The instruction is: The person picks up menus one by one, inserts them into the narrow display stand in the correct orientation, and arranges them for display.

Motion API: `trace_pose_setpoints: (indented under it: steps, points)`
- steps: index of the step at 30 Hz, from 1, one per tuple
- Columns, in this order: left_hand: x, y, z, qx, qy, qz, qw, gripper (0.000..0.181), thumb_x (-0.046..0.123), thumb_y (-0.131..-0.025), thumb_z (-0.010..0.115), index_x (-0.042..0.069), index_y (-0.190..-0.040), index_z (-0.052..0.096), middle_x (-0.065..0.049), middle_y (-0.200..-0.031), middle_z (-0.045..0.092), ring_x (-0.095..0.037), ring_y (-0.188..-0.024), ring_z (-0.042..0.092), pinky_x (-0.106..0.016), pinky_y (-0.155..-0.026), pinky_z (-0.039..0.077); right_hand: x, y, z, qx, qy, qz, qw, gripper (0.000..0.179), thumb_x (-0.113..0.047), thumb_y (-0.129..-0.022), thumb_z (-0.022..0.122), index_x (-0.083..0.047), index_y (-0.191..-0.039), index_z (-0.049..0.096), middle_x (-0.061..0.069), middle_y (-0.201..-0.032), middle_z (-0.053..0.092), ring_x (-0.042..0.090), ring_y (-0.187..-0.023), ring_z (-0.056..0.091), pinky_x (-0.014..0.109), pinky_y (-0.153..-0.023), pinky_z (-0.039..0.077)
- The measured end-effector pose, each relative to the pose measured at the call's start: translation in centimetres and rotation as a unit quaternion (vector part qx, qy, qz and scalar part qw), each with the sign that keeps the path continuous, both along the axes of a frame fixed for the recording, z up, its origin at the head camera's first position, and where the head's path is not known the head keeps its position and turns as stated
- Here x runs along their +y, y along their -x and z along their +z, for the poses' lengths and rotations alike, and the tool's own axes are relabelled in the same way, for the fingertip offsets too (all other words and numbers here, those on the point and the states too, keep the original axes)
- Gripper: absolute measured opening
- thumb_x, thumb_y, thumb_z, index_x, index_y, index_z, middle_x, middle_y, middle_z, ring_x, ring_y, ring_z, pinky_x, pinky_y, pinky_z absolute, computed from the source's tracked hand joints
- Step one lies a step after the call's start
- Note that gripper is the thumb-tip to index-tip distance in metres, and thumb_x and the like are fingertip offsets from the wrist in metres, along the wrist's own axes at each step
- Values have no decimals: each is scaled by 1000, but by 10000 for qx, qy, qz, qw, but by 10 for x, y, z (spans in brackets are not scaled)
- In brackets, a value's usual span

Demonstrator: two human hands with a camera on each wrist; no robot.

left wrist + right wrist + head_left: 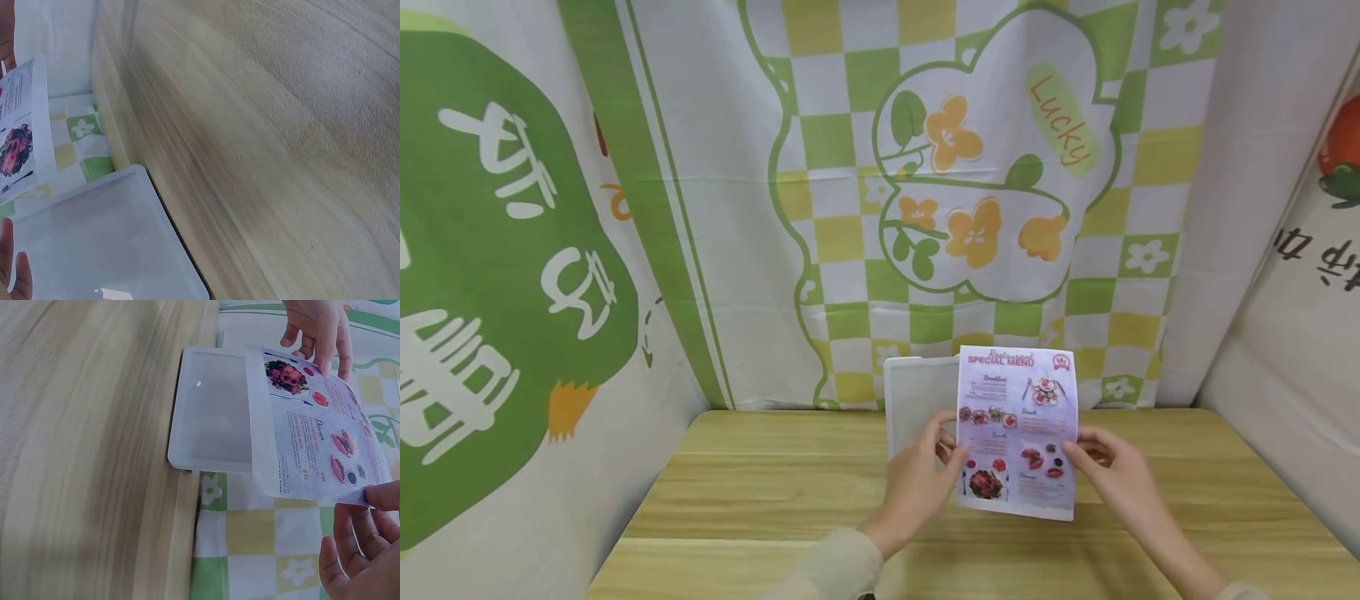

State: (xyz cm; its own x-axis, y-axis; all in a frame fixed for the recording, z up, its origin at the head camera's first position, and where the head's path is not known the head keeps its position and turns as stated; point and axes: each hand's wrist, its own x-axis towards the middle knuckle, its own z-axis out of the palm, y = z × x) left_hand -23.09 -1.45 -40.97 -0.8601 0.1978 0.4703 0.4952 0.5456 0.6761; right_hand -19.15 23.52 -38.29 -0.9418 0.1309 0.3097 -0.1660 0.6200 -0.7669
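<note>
Between both hands a printed restaurant menu sheet [1017,433] is held up, its "Special Menu" side facing the head camera. The left hand [923,473] pinches its left edge, thumb in front. On the opposite edge the right hand [1116,471] pinches the paper, thumb in front and the other fingers behind or loosely bent. Behind the sheet, a white-rimmed grey tray or board [917,392] stands upright at the table's back; the menu hides its right part. In the right wrist view, the menu [312,428] overlaps that board [212,412].
A wood-grain table [760,492] spreads under the hands. Its far edge meets a checked green and yellow cloth [827,137] with flower prints. Printed panels stand on both sides, the left one [497,250] green with white characters.
</note>
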Motion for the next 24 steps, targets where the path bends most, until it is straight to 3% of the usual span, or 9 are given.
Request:
trace_pose_setpoints:
  steps: [8, 18, 24]
  points:
    - [-16, 4, 10, 95, 37, 226, 9997, 38, 23, -94, 69, 17, -129, 55, 10, -90, 66, -3, -72, 59, -22, -57, 42, -16, 12, 17, 90, 141, 303, 9994, 26, -15, -94, 68, 6, -111, 66, 11, -93, 71, 9, -80, 63, 23, -72, 50]
    - [-34, 6, 25, -412, -210, 400, 9981, 39, 26, -93, 69, 19, -129, 56, 13, -85, 65, -1, -64, 52, -24, -55, 41, -34, 30, 29, -381, 517, 483, 9968, 30, -16, -96, 67, 8, -114, 65, 20, -104, 71, 28, -95, 67, 27, -75, 53]
    - [-44, 12, 29, -238, -82, 505, 9984, 40, 25, -93, 70, 19, -130, 56, 12, -85, 66, -3, -67, 54, -25, -57, 43, -45, 39, 35, -669, 828, 566, 9927, 34, -17, -96, 65, 8, -119, 62, 22, -111, 68, 29, -100, 65, 30, -76, 53]
